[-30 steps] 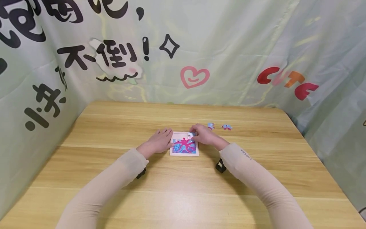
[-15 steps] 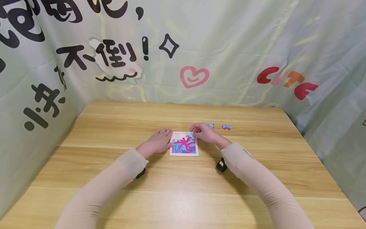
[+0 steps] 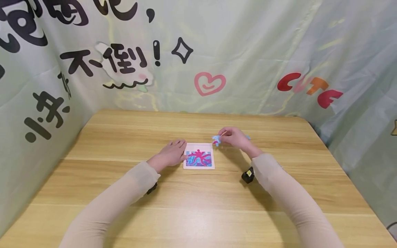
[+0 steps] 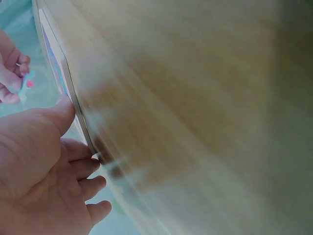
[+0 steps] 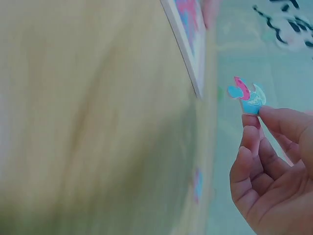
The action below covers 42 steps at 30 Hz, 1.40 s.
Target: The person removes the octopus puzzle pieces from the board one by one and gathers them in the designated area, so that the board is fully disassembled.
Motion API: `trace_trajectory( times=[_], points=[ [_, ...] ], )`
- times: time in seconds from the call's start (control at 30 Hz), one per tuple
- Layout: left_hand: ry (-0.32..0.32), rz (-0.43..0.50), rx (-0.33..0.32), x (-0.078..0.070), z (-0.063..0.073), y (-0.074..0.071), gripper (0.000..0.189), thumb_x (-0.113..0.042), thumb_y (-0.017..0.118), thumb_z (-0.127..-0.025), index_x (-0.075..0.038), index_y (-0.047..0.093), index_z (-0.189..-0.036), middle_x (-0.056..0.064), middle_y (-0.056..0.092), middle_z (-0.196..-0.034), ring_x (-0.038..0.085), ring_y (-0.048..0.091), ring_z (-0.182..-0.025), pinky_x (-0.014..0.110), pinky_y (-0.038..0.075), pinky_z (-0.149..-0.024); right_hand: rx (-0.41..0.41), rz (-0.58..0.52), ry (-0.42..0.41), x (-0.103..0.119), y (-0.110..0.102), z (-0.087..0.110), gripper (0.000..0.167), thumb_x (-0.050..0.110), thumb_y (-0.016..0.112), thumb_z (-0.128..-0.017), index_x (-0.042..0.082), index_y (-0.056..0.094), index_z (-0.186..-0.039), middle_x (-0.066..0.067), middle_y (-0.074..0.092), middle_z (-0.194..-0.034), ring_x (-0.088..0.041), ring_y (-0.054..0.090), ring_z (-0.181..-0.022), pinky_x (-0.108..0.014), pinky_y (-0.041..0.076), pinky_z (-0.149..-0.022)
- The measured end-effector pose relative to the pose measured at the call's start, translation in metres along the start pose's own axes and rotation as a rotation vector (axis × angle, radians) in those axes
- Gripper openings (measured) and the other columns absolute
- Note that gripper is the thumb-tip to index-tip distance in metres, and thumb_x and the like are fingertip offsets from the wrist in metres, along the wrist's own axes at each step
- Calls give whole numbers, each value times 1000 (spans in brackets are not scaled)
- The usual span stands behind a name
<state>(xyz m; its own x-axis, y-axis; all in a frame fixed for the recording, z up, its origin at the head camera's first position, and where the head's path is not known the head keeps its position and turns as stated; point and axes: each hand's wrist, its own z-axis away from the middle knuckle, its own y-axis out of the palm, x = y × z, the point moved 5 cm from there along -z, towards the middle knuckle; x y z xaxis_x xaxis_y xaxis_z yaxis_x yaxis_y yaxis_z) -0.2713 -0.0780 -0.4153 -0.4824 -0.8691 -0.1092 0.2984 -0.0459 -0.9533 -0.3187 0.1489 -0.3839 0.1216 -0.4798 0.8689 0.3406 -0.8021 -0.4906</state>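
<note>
In the head view a small puzzle board (image 3: 199,167) with a pale frame lies flat on the table. Its lower part shows a pink octopus on blue; a strip along the top is bare. My left hand (image 3: 172,153) rests against the board's left edge, fingers fairly straight and thumb at the frame, also visible in the left wrist view. Just off the board's upper right corner, my right hand (image 3: 235,138) pinches a puzzle piece (image 5: 250,99), blue with pink, between thumb and forefinger. The piece is held up, apart from the board.
Behind the right hand, a loose puzzle piece (image 3: 248,137) partly shows on the wooden table (image 3: 198,213). Black wrist cameras (image 3: 248,175) hang under the forearms. A printed curtain (image 3: 248,51) stands beyond the table's far edge.
My right hand has lifted the puzzle piece from the board's upper right corner and moved it right and slightly away. The left hand stays at the board's edge.
</note>
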Motion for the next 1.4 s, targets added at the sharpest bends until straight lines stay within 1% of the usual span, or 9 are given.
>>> trace_trajectory(
  times=[0.2, 0.4, 0.5, 0.6, 0.73, 0.83, 1.0, 1.2, 1.4],
  points=[
    [0, -4, 6, 0, 0, 0, 66, -42, 36, -98, 1, 17, -145, 16, 13, -151, 31, 9, -137, 46, 8, -109, -98, -4, 45, -14, -45, 9, 22, 9, 59, -90, -7, 58, -106, -14, 64, -88, -30, 58, -74, -36, 49, -63],
    [4, -5, 0, 0, 1, -1, 66, -41, 37, -98, 2, 18, -145, 16, 14, -150, 32, 10, -137, 47, 8, -109, -188, 22, 124, -37, -86, 22, 30, 18, 57, -92, -5, 57, -111, -8, 63, -89, -27, 59, -80, -43, 50, -73],
    [12, -11, -8, 0, 1, -1, 66, -41, 37, -98, 3, 18, -144, 17, 14, -150, 32, 11, -137, 47, 9, -109, -217, 42, 162, -50, -102, 28, 31, 19, 56, -93, -5, 56, -113, -7, 62, -89, -27, 58, -82, -42, 49, -75],
    [19, -15, -14, 0, 2, -1, 66, -40, 37, -98, 3, 19, -144, 17, 15, -150, 32, 11, -137, 47, 11, -109, -232, 39, 211, -64, -114, 34, 32, 18, 54, -94, -6, 55, -115, -7, 60, -87, -24, 57, -77, -37, 49, -71],
    [19, -8, -14, 0, 2, 0, 66, -41, 36, -98, 4, 18, -144, 17, 14, -150, 32, 11, -137, 47, 10, -109, -243, 11, 290, -81, -123, 39, 33, 16, 53, -94, -8, 53, -118, -3, 58, -81, -13, 54, -69, -28, 50, -65],
    [15, 4, -12, -1, 3, 0, 66, -41, 36, -98, 4, 18, -144, 17, 13, -150, 32, 10, -137, 47, 9, -109, -253, 6, 336, -93, -127, 40, 34, 15, 53, -94, -10, 52, -119, 0, 58, -77, -9, 53, -67, -24, 50, -63],
    [14, 9, -11, -1, 3, -1, 66, -40, 37, -98, 3, 18, -144, 17, 13, -150, 32, 10, -137, 47, 9, -109, -254, 55, 358, -102, -131, 40, 33, 13, 51, -95, -11, 53, -118, 0, 57, -77, -9, 52, -66, -21, 48, -59],
    [16, 6, -11, 0, 2, -1, 65, -40, 36, -99, 3, 18, -145, 16, 13, -150, 31, 10, -137, 46, 8, -109, -251, 116, 363, -103, -132, 38, 33, 12, 52, -94, -13, 54, -116, -3, 57, -76, -11, 51, -65, -22, 47, -57],
    [17, 6, -9, 0, 2, 0, 66, -40, 36, -98, 3, 18, -144, 16, 14, -150, 32, 10, -137, 46, 9, -109, -243, 140, 378, -103, -132, 36, 31, 12, 52, -94, -12, 54, -115, -3, 56, -75, -12, 51, -66, -23, 47, -58]
  ],
)
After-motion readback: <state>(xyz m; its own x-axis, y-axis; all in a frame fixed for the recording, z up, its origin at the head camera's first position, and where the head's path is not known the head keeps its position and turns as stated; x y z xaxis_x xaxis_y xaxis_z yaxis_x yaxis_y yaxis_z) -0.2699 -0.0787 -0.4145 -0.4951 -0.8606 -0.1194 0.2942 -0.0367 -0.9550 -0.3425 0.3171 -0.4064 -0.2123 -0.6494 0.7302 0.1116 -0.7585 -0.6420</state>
